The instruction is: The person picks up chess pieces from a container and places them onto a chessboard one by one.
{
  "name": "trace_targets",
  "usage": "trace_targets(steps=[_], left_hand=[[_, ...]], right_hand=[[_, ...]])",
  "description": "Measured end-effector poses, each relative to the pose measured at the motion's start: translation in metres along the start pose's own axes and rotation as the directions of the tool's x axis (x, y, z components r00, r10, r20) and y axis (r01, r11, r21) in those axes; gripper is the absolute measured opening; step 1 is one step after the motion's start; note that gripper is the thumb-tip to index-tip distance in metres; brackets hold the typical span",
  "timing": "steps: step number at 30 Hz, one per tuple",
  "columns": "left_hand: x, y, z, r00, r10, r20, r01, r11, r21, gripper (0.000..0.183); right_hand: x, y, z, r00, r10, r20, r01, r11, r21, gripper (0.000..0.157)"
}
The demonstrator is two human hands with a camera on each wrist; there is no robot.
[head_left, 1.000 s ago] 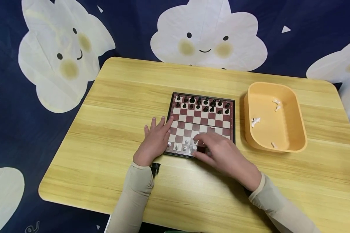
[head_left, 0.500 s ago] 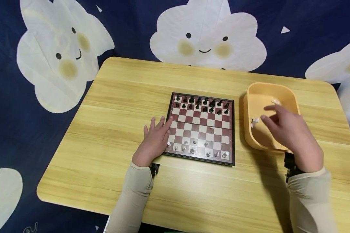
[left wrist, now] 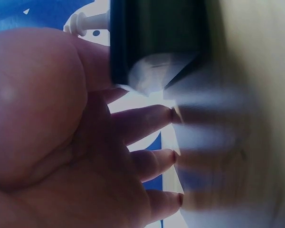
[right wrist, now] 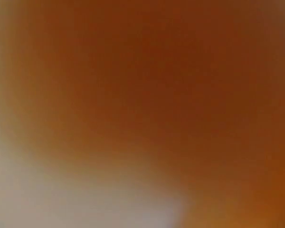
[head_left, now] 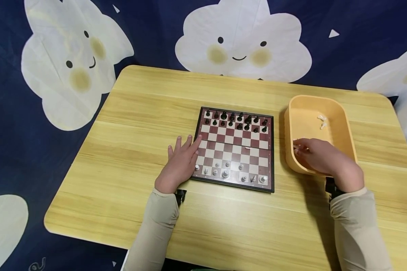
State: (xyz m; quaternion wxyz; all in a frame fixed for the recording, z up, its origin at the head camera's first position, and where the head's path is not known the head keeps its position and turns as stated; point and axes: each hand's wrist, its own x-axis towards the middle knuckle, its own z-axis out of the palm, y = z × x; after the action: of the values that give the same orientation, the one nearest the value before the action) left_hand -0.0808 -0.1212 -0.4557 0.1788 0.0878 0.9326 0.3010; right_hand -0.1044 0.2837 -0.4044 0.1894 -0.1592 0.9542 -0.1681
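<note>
A folding chessboard lies flat on the table, black chess pieces in two rows at its far side. White chess pieces stand in the near rows, with gaps. My left hand rests with spread, straight fingers at the board's left edge; the left wrist view shows its palm and fingers beside the board's dark edge. Inside the orange bin, my right hand reaches to the left wall, fingers bent at white pieces there. Whether it grips one is hidden; the right wrist view is only blur.
More white chess pieces lie on the bin's floor towards the back. A small white sliver lies near the board's fold. The wooden table reaches back to a dark blue cloth printed with clouds.
My right hand has gone from the board's near rows over to the bin, then down to its left wall. A white pawn now stands where it was working. The left hand stays put.
</note>
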Motion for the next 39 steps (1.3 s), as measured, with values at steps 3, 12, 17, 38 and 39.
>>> trace_targets(steps=[3, 12, 17, 38, 39], left_hand=[[0.0, 0.0, 0.0, 1.0, 0.001, -0.001, -0.001, 1.0, 0.0, 0.055], [0.0, -0.001, 0.0, 1.0, -0.001, 0.002, 0.001, 1.0, -0.002, 0.055], [0.001, -0.001, 0.001, 1.0, 0.003, 0.004, -0.003, 1.0, 0.008, 0.055], [0.0, 0.0, -0.001, 1.0, 0.006, 0.015, -0.006, 1.0, 0.009, 0.054], [0.0, 0.0, -0.001, 1.0, 0.006, 0.015, -0.006, 1.0, 0.009, 0.054]], right_hand=[[0.0, 0.001, 0.001, 0.999, 0.024, -0.026, -0.024, 1.0, 0.004, 0.025], [-0.004, -0.002, -0.001, 0.965, 0.17, -0.198, -0.14, 0.977, 0.159, 0.025], [-0.007, -0.004, -0.002, 0.936, 0.239, -0.258, -0.174, 0.952, 0.251, 0.058], [-0.013, -0.019, -0.012, 0.893, 0.191, -0.407, -0.082, 0.959, 0.27, 0.054], [-0.014, -0.021, -0.013, 0.887, 0.202, -0.416, -0.086, 0.956, 0.281, 0.054]])
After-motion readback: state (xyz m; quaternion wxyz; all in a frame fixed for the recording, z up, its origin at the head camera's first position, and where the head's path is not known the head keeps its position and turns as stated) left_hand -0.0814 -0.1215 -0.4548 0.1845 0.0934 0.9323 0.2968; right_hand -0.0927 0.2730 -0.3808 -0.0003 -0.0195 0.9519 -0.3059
